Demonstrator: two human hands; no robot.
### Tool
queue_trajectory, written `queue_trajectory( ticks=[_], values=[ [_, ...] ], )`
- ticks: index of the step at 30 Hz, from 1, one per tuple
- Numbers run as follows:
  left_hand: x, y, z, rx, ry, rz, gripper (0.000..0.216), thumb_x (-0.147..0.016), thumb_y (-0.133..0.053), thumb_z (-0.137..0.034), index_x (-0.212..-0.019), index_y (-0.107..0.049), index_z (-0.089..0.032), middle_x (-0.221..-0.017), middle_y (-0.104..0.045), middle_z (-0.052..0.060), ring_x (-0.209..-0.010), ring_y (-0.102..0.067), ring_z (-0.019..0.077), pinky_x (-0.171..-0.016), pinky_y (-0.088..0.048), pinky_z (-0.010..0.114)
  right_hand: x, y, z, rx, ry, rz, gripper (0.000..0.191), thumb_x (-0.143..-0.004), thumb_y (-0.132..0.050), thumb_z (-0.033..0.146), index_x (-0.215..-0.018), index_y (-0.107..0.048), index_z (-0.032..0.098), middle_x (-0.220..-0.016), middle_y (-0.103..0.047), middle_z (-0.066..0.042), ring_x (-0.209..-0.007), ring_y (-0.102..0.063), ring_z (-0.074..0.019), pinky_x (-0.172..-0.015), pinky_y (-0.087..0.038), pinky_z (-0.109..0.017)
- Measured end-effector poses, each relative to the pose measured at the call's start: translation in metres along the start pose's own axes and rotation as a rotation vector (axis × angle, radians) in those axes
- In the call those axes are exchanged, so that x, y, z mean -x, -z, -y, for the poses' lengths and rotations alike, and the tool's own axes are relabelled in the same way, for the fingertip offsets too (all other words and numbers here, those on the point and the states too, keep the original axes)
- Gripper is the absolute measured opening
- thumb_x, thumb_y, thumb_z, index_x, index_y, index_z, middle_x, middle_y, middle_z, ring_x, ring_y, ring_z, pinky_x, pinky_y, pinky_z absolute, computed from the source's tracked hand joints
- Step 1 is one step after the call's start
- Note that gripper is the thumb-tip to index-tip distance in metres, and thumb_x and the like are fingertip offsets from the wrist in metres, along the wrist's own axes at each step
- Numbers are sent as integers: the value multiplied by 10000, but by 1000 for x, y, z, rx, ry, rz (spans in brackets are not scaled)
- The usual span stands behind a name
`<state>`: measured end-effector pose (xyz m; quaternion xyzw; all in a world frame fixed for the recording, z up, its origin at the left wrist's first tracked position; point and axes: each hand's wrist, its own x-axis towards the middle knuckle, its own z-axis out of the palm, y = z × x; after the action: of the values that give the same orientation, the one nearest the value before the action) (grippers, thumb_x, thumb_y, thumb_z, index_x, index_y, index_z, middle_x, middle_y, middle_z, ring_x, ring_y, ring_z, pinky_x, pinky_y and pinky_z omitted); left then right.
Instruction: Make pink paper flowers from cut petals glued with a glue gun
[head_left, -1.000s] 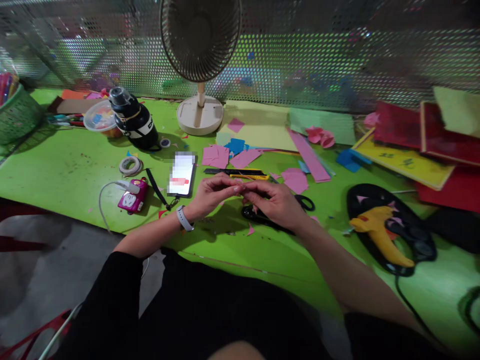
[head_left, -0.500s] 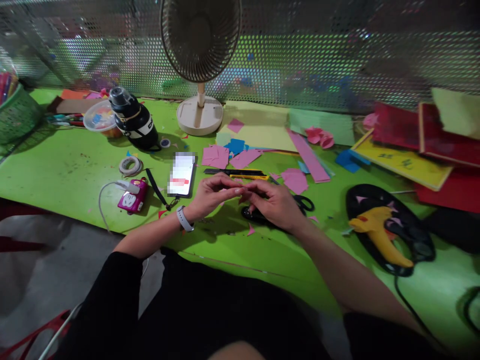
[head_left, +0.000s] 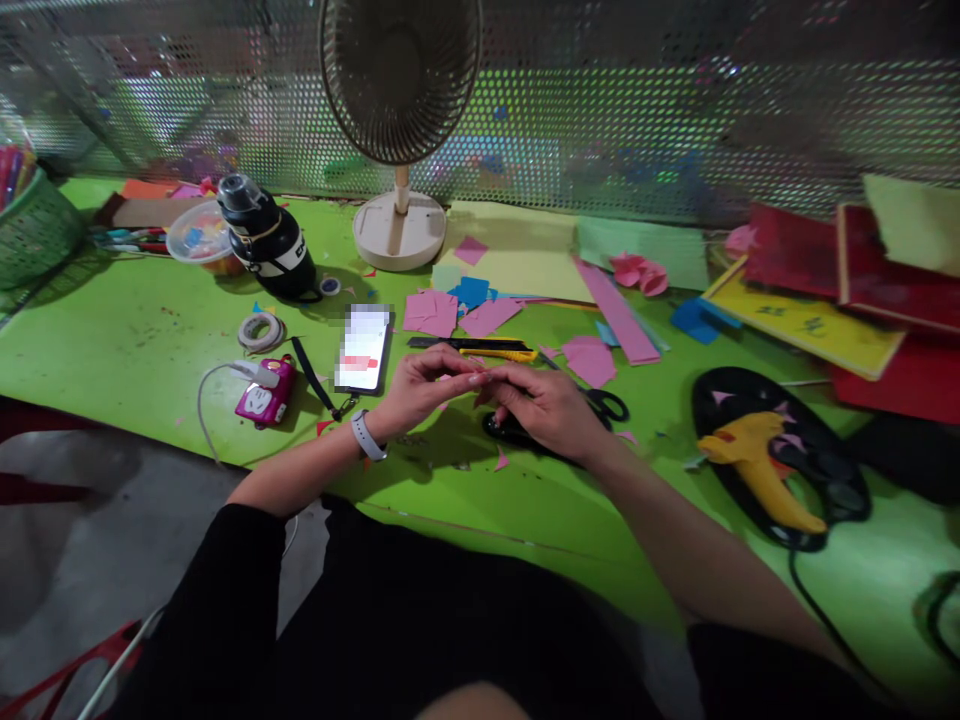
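My left hand [head_left: 426, 388] and my right hand [head_left: 544, 407] meet fingertip to fingertip above the green table [head_left: 135, 340]. Both pinch a small pink paper piece [head_left: 480, 378], mostly hidden by the fingers. A white band sits on my left wrist. Black scissors [head_left: 607, 405] lie under and just right of my right hand. A yellow and black utility knife [head_left: 480, 347] lies just beyond the hands, and a phone [head_left: 364, 350] lies to the left of them.
Pink paper squares [head_left: 431, 312] and strips lie scattered behind the hands. A fan [head_left: 400, 120] stands at the back, a black bottle [head_left: 270, 240] at back left. A yellow glue gun [head_left: 757, 465] rests on a black tray at right. Coloured card sheets [head_left: 810, 320] pile at far right.
The fingers of both hands shifted slightly on the small pink piece; the hands stayed in the same place above the table.
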<state>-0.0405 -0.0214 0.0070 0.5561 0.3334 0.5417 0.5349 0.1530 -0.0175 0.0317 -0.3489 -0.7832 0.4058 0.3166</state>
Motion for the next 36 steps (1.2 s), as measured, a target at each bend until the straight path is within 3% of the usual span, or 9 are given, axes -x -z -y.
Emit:
queue_trajectory(
  ticks=[3,10,20,24,27,29,31,34,36],
  values=[
    [0,0,2,-18,-14,-20,144,-751,-823,-348,-805,-765,-228,-823,-693,26,-764,-630,111,-722,-521,290,1,-2,0,14,-17,-25,236,-961,-532,334,-1034,-720,211,-856,-768,-40,-496,-655,-136,-516,-544,-276],
    [1,0,4,-51,-80,-41,121,-746,-830,-309,-767,-745,-227,-778,-678,10,-732,-613,102,-673,-482,276,0,-4,-2,146,96,-177,159,-907,-627,323,-891,-745,219,-896,-767,-66,-815,-713,-213,-742,-562,-356],
    [1,-2,1,-5,-22,-31,155,-738,-834,-321,-754,-735,-203,-777,-674,10,-729,-623,100,-711,-508,280,0,-6,2,202,4,-219,324,-875,-662,473,-688,-649,209,-648,-641,-11,-554,-540,-139,-537,-427,-282],
    [-2,1,-2,58,14,-88,168,-731,-839,-318,-759,-729,-194,-774,-681,5,-731,-636,96,-713,-524,269,-1,1,-3,249,-41,-128,269,-874,-667,409,-695,-663,209,-692,-691,-21,-598,-600,-158,-565,-449,-291],
    [-7,7,-8,54,4,-121,177,-739,-832,-332,-775,-732,-191,-788,-692,8,-748,-643,100,-723,-529,265,0,15,-4,269,-85,-23,154,-887,-647,344,-908,-736,221,-764,-732,-28,-640,-649,-173,-577,-484,-295],
    [-10,12,-14,27,-8,-65,180,-729,-840,-331,-758,-733,-190,-775,-688,9,-734,-636,98,-712,-521,259,2,26,-3,251,-95,-25,301,-903,-624,334,-1185,-690,252,-787,-729,-18,-589,-627,-154,-537,-491,-283],
    [-12,17,-21,-19,14,86,182,-717,-849,-323,-737,-736,-182,-751,-682,13,-705,-624,96,-693,-510,256,5,34,1,239,-60,-71,446,-926,-591,336,-1370,-574,294,-802,-710,-4,-537,-578,-132,-510,-493,-274],
    [-14,20,-31,-88,93,366,184,-712,-850,-317,-730,-744,-167,-733,-685,25,-676,-611,97,-680,-503,256,7,38,8,276,91,-51,393,-953,-540,317,-1339,-613,323,-833,-690,-17,-636,-603,-150,-615,-531,-304],
    [-14,20,-34,-101,139,489,172,-724,-840,-311,-739,-750,-166,-727,-690,28,-674,-612,98,-698,-508,259,7,35,11,305,187,-10,335,-961,-511,283,-1244,-689,303,-869,-692,-44,-744,-639,-179,-690,-539,-334]
  ],
)
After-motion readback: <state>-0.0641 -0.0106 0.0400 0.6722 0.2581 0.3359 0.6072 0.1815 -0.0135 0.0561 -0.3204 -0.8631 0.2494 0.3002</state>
